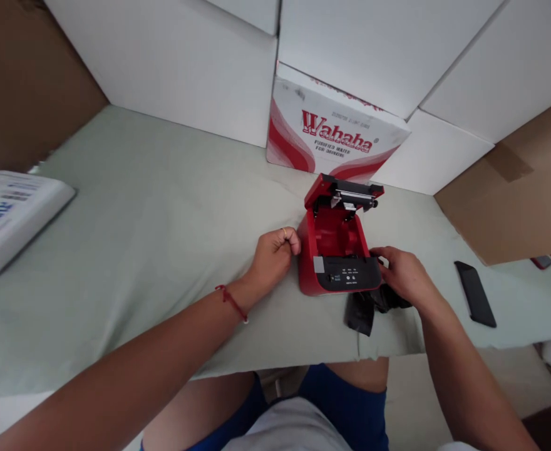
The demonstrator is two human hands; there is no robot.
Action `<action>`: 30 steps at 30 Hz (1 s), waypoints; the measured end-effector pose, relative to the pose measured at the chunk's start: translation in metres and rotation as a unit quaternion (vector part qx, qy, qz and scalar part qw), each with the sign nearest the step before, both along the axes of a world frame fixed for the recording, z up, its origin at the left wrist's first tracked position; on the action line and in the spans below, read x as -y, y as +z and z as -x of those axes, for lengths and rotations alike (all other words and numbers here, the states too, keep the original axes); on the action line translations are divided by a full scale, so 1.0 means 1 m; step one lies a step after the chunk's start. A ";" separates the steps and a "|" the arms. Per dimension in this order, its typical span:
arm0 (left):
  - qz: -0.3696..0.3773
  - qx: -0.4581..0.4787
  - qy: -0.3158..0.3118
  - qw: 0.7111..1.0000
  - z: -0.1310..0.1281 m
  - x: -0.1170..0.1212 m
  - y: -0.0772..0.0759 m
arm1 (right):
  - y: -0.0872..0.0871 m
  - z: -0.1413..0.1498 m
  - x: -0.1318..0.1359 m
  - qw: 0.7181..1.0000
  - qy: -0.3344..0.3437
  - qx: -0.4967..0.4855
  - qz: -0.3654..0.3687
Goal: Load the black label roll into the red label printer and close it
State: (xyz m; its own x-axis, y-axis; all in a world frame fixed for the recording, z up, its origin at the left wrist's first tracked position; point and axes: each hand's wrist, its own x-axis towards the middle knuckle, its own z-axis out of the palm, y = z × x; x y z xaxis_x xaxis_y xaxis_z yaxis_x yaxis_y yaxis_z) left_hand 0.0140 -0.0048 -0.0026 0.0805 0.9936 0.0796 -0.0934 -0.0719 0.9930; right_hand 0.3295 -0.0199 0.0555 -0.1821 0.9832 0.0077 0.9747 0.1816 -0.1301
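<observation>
A small red printer [336, 250] with a black front panel stands on the pale green table [153, 213], its lid tilted up and its red paper bay empty. My left hand [275, 254] rests against the printer's left side with its fingers curled in, a ring on one finger and a red string on the wrist. Against the printer's right front corner lies my right hand [400, 272], fingers closed over a crumpled black cloth [364, 310] that lies on the table beside the printer.
A black phone [475, 293] lies flat to the right. A Wahaha water carton [336, 128] and white boxes [172, 69] stand behind the printer. A white flat box [7, 216] sits at the left edge. Brown cardboard [514, 194] leans at the right.
</observation>
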 end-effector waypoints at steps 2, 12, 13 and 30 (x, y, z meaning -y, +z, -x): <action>-0.003 -0.005 -0.003 1.000 0.000 0.001 0.001 | 0.001 0.005 -0.003 1.000 0.013 0.002 0.008; -0.018 -0.009 -0.013 1.000 -0.002 0.004 0.003 | 0.154 -0.003 0.046 0.941 0.322 -0.056 0.084; -0.020 -0.011 -0.014 1.000 -0.002 0.003 0.003 | 0.162 0.004 0.045 0.936 0.338 -0.057 0.082; -0.435 -0.206 0.105 0.870 -0.002 0.043 0.021 | 0.099 0.112 -0.039 0.959 0.219 0.100 0.152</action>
